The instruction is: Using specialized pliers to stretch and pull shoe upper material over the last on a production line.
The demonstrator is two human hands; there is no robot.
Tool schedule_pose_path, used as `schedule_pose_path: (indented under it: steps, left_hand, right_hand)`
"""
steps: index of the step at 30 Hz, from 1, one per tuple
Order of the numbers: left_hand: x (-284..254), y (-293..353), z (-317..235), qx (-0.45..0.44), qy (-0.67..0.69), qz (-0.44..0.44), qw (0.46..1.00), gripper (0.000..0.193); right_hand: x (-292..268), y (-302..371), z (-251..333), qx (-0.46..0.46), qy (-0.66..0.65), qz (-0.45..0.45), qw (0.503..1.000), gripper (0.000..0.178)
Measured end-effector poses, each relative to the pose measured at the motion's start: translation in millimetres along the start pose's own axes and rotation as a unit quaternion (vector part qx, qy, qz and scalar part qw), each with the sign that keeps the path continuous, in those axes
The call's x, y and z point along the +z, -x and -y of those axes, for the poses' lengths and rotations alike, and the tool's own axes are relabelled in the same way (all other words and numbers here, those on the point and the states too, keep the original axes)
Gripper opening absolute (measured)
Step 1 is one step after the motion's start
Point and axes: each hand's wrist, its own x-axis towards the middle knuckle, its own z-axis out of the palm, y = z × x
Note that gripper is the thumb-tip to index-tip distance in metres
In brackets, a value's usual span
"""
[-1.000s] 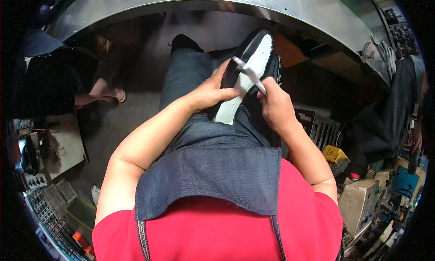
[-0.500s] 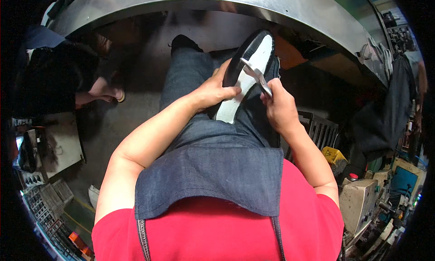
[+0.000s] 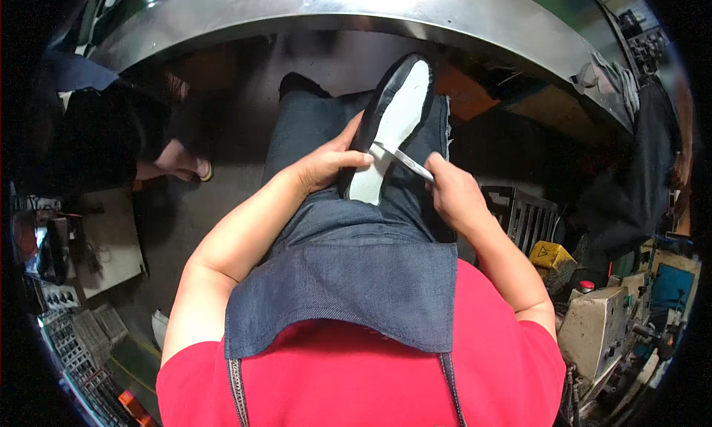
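Note:
A black shoe (image 3: 404, 100) with a white underside lies bottom up across my lap, its toe pointing away from me. My left hand (image 3: 330, 163) is closed around the shoe's left side, the thumb resting on the white bottom near its narrow middle. A slim silver metal tool (image 3: 408, 163) is gripped in my right hand (image 3: 454, 193), at the shoe's right side. The tool's far end lies over the white bottom, close to my left thumb; its exact kind is unclear. The fingers of my right hand are mostly hidden behind its back.
A curved metal bench edge (image 3: 311, 19) runs ahead of me. To the left are another person's bare foot (image 3: 194, 167) and a pale board (image 3: 111, 241). On the right stand a slatted crate (image 3: 530, 219), a yellow box (image 3: 550, 256) and a machine box with a red button (image 3: 593, 323).
The tool's end has moved down the white bottom from the forefoot toward the middle, and the tool lies flatter. The shoe has shifted slightly left in view; both hands keep their holds.

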Motion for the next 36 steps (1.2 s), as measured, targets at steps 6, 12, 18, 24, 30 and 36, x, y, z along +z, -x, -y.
schedule_pose_path:
  steps: [6, 12, 18, 24, 30, 36]
  left_hand:
    - [11, -17, 3, 0.01, -0.105, -0.058, 0.993, 0.102]
    - [33, -9, -17, 0.035, 0.002, 0.006, 0.999, 0.101]
    - [81, -57, -85, 0.09, -0.016, 0.07, 0.993, 0.092]
    - [111, -178, -157, 0.043, 0.021, 0.009, 0.999, 0.085]
    - [35, -239, -230, 0.282, -0.324, -0.044, 0.902, 0.064]
    - [-156, -224, -253, 0.104, -0.682, -0.458, 0.561, 0.087]
  right_hand:
    - [1, 36, -2, 0.116, -0.307, -0.081, 0.941, 0.013]
    - [21, 77, -16, 0.129, -0.467, -0.183, 0.856, 0.007]
    - [15, 92, -24, 0.105, -0.498, -0.208, 0.835, 0.017]
    - [21, 66, -24, 0.105, -0.539, -0.192, 0.813, 0.01]
    - [23, 25, -31, 0.094, -0.496, -0.186, 0.843, 0.013]
    - [48, -21, -47, -0.024, -0.172, -0.189, 0.967, 0.032]
